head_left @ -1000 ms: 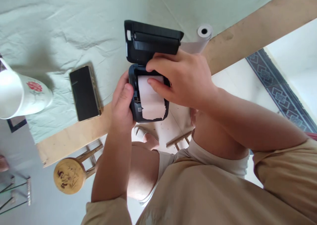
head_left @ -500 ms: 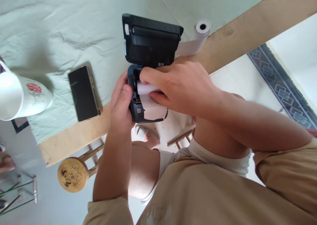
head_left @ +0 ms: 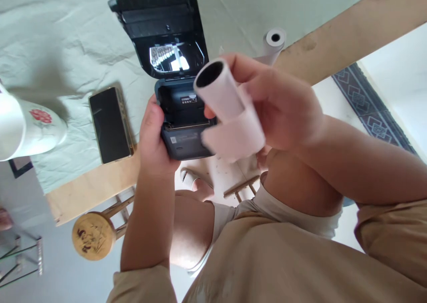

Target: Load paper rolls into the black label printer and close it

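Observation:
My left hand (head_left: 154, 138) is wrapped round the side of a dark portable receipt printer (head_left: 190, 140). The printer's lid (head_left: 163, 31) stands open, and its paper bay (head_left: 180, 105) shows a small printed label and no roll inside. Above the right side of the printer, my right hand (head_left: 276, 103) grips a nearly used-up paper roll (head_left: 222, 91). The roll has a wide dark hollow core, and a loose curl of white paper hangs from it. Some of my right fingers are hidden behind the roll.
A fuller paper roll (head_left: 276, 38) stands near the table's wooden edge (head_left: 310, 49), partly unrolled. On the green cloth (head_left: 76, 58) lie a phone (head_left: 110, 125) and a white cup (head_left: 36, 125) with a red flower. A round wooden stool (head_left: 93, 235) stands below the table.
My right hand has lifted the paper roll out of the printer and moved it up and to the right. My left hand has tilted the printer, and its lid has swung left.

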Demonstrator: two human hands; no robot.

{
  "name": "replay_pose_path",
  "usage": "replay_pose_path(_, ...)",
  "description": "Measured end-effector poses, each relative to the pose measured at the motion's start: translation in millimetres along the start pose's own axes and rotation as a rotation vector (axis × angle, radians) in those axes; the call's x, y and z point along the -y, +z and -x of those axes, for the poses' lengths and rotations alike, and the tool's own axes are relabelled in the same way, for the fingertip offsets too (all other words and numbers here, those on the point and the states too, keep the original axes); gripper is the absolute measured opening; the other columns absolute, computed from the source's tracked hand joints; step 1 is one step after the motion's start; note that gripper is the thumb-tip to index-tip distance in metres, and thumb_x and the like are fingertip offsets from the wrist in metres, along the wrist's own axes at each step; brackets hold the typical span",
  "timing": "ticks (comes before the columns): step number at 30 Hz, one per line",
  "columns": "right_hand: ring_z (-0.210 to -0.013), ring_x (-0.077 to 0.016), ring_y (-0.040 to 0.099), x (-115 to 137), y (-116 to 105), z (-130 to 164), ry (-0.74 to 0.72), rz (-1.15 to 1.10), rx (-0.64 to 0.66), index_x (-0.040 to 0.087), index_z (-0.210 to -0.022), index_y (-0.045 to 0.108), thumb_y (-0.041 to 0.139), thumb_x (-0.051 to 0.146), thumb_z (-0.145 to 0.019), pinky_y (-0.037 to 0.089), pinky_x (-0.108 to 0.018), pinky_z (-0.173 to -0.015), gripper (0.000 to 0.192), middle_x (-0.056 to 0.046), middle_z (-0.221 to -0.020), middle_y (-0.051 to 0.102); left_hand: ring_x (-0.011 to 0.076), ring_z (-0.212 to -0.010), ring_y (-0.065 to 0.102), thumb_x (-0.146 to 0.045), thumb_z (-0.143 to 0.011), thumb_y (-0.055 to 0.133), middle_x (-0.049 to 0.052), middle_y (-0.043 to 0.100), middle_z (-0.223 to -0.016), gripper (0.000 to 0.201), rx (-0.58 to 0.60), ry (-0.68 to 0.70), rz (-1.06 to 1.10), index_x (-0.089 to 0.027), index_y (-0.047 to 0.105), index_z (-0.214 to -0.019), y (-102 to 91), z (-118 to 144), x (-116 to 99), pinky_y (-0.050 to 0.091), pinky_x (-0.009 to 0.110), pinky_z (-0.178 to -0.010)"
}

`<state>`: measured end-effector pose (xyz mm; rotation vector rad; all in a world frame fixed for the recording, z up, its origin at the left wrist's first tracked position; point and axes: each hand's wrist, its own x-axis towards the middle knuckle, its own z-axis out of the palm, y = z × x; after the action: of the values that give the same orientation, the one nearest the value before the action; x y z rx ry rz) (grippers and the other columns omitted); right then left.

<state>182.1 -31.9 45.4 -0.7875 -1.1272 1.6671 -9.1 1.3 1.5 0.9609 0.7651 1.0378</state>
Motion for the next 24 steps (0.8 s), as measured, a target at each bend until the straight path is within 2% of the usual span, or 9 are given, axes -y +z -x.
replay_pose_path(3,-0.058,-0.0095,0.048,-6.6,-7.4,-0.2,0.046,0.010,-0.080,0.019,-0.097,0.048,0.034,0.035,-0.090,0.035,-0.022,-0.042,0.022,-0.001,-0.074,0.046,0.0264,-0.112,0.064,-0.047,-0.093,0.050,0.004,0.073,-0.103,0.033,-0.024,0.088,0.067,-0.022,0.070,-0.102,5.4,-0.9,0.9,0.052,0.043,-0.100)
replay_pose_path(6,-0.063,-0.0067,0.047,-14.3,-20.3,0.2,0.004,0.092,-0.170,0.021,-0.097,0.047,0.058,0.042,-0.084,0.037,-0.019,-0.047,0.027,0.001,-0.078,0.048,0.0241,-0.107,0.066,-0.044,-0.093,0.053,0.002,0.074,-0.102,0.030,-0.037,0.122,0.055,-0.023,0.071,-0.105,4.3,-1.4,3.0,0.052,0.042,-0.100)
replay_pose_path(8,-0.068,-0.0063,0.047,-18.4,-29.3,0.7,-0.103,0.301,-0.268,0.021,-0.092,0.046,0.069,0.039,-0.078,0.042,-0.019,-0.055,0.032,0.002,-0.077,0.048,0.0240,-0.106,0.066,-0.044,-0.093,0.054,0.002,0.074,-0.104,0.031,-0.043,0.126,0.044,-0.023,0.071,-0.107,1.9,-1.5,3.9,0.053,0.042,-0.099)
replay_pose_path(11,-0.081,-0.0112,0.051,-21.5,-37.2,0.8,-0.255,0.770,-0.363,0.021,-0.088,0.047,0.065,0.041,-0.079,0.050,-0.028,-0.077,0.029,-0.002,-0.083,0.053,0.0236,-0.106,0.067,-0.043,-0.092,0.055,0.002,0.074,-0.105,0.030,-0.053,0.116,0.046,-0.022,0.072,-0.107,0.1,-1.3,3.8,0.052,0.042,-0.101)
replay_pose_path(14,-0.091,-0.0170,0.055,-22.7,-37.2,-0.4,-0.250,1.123,-0.328,0.020,-0.093,0.052,0.057,0.042,-0.083,0.049,-0.037,-0.087,0.025,-0.005,-0.094,0.058,0.0241,-0.105,0.067,-0.044,-0.092,0.055,0.003,0.074,-0.105,0.031,-0.088,0.122,0.042,-0.022,0.072,-0.105,1.1,-0.8,3.2,0.052,0.043,-0.103)
replay_pose_path(16,-0.098,-0.0207,0.057,-23.7,-35.6,-1.7,-0.245,1.249,-0.283,0.019,-0.101,0.055,0.055,0.044,-0.084,0.050,-0.039,-0.088,0.030,-0.007,-0.102,0.061,0.0236,-0.102,0.068,-0.044,-0.091,0.055,0.003,0.074,-0.104,0.031,-0.096,0.129,0.035,-0.022,0.072,-0.106,1.7,-0.2,3.1,0.054,0.043,-0.099)
replay_pose_path(19,-0.107,-0.0229,0.059,-25.7,-35.8,-4.7,-0.253,1.335,-0.258,0.019,-0.116,0.053,0.054,0.042,-0.085,0.050,-0.038,-0.090,0.039,-0.009,-0.115,0.062,0.0225,-0.099,0.068,-0.044,-0.091,0.054,0.004,0.074,-0.103,0.031,-0.089,0.131,0.029,-0.022,0.072,-0.105,1.4,0.2,3.9,0.056,0.040,-0.095)
replay_pose_path(24,-0.090,-0.0189,0.064,-33.3,-42.6,-12.3,-0.156,1.388,-0.288,0.020,-0.122,0.048,0.051,0.030,-0.086,0.050,-0.032,-0.075,0.037,-0.006,-0.111,0.066,0.0205,-0.095,0.070,-0.044,-0.092,0.055,0.004,0.074,-0.103,0.032,-0.088,0.150,0.041,-0.021,0.072,-0.105,-0.5,-1.6,7.2,0.057,0.037,-0.091)
